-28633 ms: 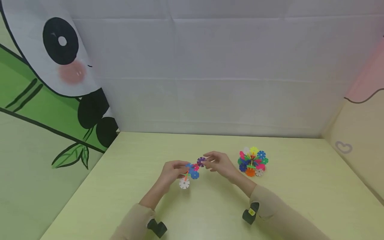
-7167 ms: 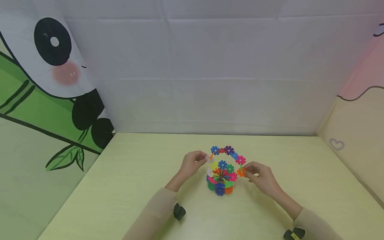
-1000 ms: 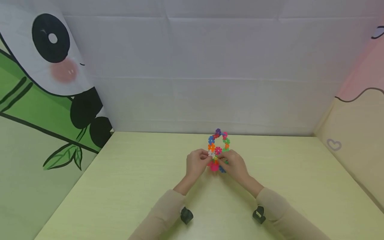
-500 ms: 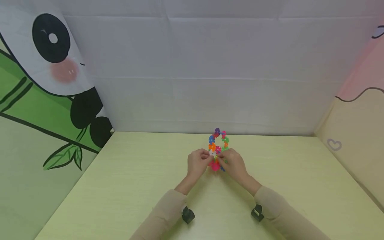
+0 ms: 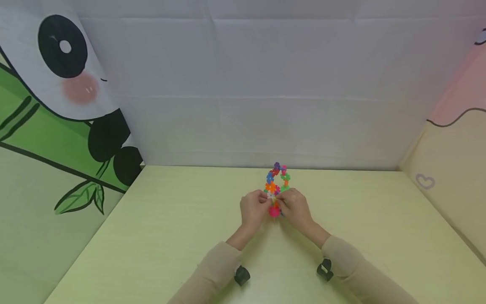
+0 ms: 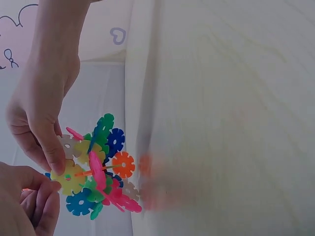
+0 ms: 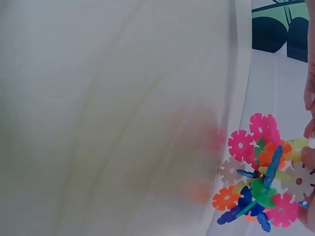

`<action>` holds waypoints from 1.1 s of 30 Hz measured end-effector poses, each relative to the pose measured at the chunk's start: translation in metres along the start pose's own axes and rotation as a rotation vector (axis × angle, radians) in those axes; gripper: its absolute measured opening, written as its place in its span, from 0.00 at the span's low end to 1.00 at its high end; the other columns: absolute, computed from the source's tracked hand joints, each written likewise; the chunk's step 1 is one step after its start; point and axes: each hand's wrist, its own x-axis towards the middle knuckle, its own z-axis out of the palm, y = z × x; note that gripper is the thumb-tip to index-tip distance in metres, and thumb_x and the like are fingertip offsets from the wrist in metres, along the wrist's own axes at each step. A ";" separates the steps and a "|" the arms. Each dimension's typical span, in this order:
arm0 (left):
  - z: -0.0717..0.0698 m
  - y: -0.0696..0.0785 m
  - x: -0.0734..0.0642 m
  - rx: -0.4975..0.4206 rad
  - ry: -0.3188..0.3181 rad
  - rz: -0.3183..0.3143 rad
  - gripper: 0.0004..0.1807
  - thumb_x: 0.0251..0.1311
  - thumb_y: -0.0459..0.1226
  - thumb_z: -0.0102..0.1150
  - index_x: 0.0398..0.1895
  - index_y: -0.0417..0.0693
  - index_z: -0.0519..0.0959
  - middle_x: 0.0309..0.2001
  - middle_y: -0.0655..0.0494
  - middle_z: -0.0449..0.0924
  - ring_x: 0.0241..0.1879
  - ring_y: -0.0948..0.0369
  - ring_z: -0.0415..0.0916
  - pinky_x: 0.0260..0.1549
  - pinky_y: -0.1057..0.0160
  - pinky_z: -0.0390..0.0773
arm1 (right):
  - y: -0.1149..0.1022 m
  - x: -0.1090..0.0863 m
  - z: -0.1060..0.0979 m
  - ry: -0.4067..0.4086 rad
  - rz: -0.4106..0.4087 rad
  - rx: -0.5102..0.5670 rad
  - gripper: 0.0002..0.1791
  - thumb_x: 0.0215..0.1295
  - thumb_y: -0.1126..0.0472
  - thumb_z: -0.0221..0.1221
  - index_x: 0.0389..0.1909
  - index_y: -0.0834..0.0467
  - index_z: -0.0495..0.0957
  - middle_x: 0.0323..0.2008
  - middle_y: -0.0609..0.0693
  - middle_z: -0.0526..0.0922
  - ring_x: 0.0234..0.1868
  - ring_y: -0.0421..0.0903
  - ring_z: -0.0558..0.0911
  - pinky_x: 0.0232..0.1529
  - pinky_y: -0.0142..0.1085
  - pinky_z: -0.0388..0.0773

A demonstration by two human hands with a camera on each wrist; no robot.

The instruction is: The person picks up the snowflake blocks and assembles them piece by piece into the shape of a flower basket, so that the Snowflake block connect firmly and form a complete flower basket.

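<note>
Both hands are at a ball-like cluster of interlocking snowflake discs (image 5: 274, 212) in many colours, at the middle of the table's far half. A looped chain of discs (image 5: 270, 177) rises above it, purple at the top. From the left, my left hand (image 5: 252, 209) pinches a white snowflake disc (image 5: 270, 196) at the loop's lower left end. My right hand (image 5: 297, 210) pinches a yellow snowflake disc (image 6: 69, 177) on the cluster, thumb on its face in the left wrist view. Fingers hide where the white and yellow discs meet.
A pale wooden table (image 5: 171, 219) lies under the hands. Behind it hangs a white cloth wall (image 5: 243, 97), close beyond the loop. Printed side panels (image 5: 76, 177) stand left and right. A small dark camera (image 5: 241, 275) is strapped at each wrist.
Long before, my left hand held a short chain while the cluster stood apart at right; later both hands held the chain's ends over it. In the last second the hands shift slightly right.
</note>
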 end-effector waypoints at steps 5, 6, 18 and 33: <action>0.006 0.001 -0.003 0.009 0.043 0.026 0.05 0.49 0.31 0.62 0.21 0.38 0.80 0.22 0.48 0.82 0.22 0.59 0.81 0.19 0.74 0.76 | 0.002 0.000 -0.001 0.004 0.006 0.023 0.04 0.44 0.74 0.66 0.23 0.66 0.82 0.21 0.54 0.82 0.25 0.47 0.77 0.36 0.40 0.78; 0.007 0.000 -0.004 0.001 0.052 0.030 0.04 0.48 0.31 0.61 0.20 0.38 0.80 0.22 0.48 0.82 0.22 0.59 0.81 0.19 0.74 0.76 | 0.002 0.000 -0.001 0.004 0.004 0.024 0.04 0.43 0.74 0.66 0.23 0.66 0.82 0.21 0.54 0.82 0.25 0.47 0.78 0.39 0.43 0.78; 0.006 -0.011 0.002 -0.073 -0.015 -0.042 0.04 0.49 0.32 0.63 0.23 0.38 0.80 0.24 0.48 0.83 0.24 0.59 0.82 0.20 0.72 0.77 | 0.000 0.001 -0.007 -0.053 0.035 -0.010 0.04 0.45 0.69 0.67 0.25 0.62 0.83 0.23 0.50 0.83 0.25 0.44 0.78 0.30 0.35 0.74; -0.031 -0.041 0.019 -0.091 -0.257 -0.062 0.09 0.51 0.37 0.64 0.29 0.39 0.80 0.28 0.50 0.83 0.27 0.60 0.81 0.26 0.67 0.78 | 0.035 0.000 -0.038 -0.057 0.275 0.122 0.15 0.54 0.62 0.63 0.41 0.65 0.77 0.34 0.56 0.82 0.36 0.51 0.80 0.38 0.46 0.76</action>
